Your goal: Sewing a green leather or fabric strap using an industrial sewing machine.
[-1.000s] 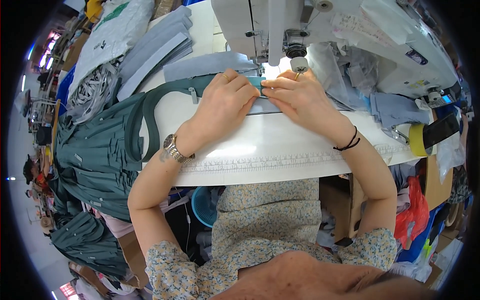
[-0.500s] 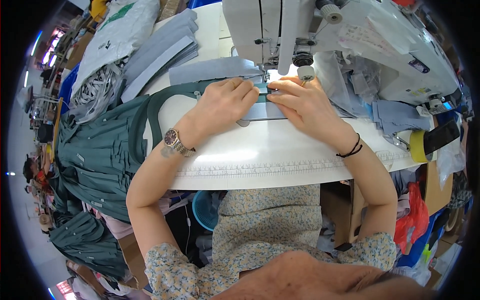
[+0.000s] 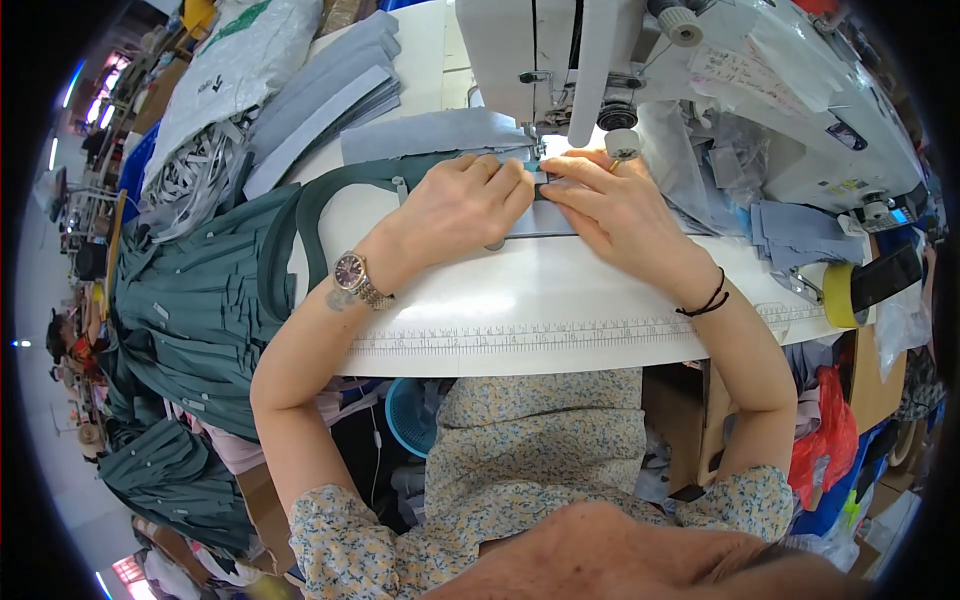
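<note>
Just in front of the presser foot of a white sewing machine, my two hands meet over layered cloth. My left hand has its fingers curled and pinches the edge of a dark green garment, fingertips hidden. Close beside it, my right hand grips the same layers between thumb and fingers. A light grey-blue cloth piece lies under and between the hands. From my left hand the garment curves leftward in a loop and hangs in gathered folds off the table.
Stacked grey-blue strips and a white plastic bag lie at back left. More cut pieces, yellow tape and a phone sit at right. A printed ruler runs along the white table's near edge.
My left hand has shifted slightly right, nearer my right hand, covering more of the cloth between them. The view has shifted a little, and both hands keep their grip.
</note>
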The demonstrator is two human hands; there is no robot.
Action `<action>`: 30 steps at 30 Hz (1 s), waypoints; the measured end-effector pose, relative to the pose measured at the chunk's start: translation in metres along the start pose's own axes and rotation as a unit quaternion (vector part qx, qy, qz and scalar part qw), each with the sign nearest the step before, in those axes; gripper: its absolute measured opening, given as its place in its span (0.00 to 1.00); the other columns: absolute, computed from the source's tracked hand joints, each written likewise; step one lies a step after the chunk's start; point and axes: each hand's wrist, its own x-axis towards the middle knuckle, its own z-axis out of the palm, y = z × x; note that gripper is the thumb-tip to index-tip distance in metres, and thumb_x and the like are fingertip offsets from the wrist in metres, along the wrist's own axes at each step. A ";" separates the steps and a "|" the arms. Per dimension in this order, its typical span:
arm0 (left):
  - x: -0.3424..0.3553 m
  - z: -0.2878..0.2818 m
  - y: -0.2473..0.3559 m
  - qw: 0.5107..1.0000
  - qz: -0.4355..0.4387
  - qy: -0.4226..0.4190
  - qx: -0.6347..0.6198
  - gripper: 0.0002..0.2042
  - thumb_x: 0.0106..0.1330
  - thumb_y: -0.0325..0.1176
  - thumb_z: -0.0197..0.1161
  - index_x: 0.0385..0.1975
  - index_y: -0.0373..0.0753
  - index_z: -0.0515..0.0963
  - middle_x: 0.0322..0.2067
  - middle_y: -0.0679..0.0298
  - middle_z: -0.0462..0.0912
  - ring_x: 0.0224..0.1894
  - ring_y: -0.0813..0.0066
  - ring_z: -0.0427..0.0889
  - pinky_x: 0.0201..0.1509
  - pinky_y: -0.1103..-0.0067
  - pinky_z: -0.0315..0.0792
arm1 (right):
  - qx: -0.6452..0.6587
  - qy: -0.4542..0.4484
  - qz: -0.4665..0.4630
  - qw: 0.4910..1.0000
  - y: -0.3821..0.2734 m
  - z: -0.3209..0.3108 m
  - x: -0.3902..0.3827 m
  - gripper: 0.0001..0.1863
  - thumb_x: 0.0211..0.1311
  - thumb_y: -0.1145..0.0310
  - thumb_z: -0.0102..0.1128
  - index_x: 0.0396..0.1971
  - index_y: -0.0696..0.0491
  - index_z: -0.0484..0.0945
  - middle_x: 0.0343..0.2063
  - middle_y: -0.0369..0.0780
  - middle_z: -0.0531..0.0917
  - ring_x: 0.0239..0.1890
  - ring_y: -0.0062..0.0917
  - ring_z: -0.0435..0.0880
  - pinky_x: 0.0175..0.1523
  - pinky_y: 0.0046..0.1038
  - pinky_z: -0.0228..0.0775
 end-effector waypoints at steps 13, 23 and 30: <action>-0.004 -0.002 0.001 0.999 -0.018 -0.041 -0.020 0.14 0.52 0.30 0.63 0.39 0.35 0.75 0.38 0.62 0.81 0.38 0.69 0.84 0.42 0.78 0.81 | -0.034 -0.005 -0.016 0.999 -0.005 -0.003 0.002 0.14 0.61 0.73 0.61 0.47 0.54 0.82 0.48 0.36 0.84 0.52 0.28 0.79 0.50 0.33 0.66; -0.057 -0.031 -0.075 0.955 -0.294 -0.025 -0.028 0.14 0.62 0.28 0.63 0.48 0.39 0.79 0.43 0.56 0.84 0.49 0.55 0.81 0.50 0.66 0.76 | -0.050 -0.020 -0.038 0.998 -0.003 -0.004 0.004 0.16 0.61 0.73 0.60 0.49 0.55 0.82 0.50 0.35 0.82 0.53 0.27 0.78 0.51 0.34 0.65; -0.036 -0.049 -0.076 0.925 -0.353 -0.130 -0.046 0.11 0.61 0.31 0.66 0.43 0.40 0.81 0.40 0.58 0.84 0.45 0.58 0.80 0.47 0.66 0.75 | -0.044 -0.015 -0.031 0.998 0.001 -0.001 0.002 0.14 0.62 0.72 0.60 0.48 0.55 0.82 0.50 0.35 0.83 0.53 0.27 0.78 0.52 0.36 0.65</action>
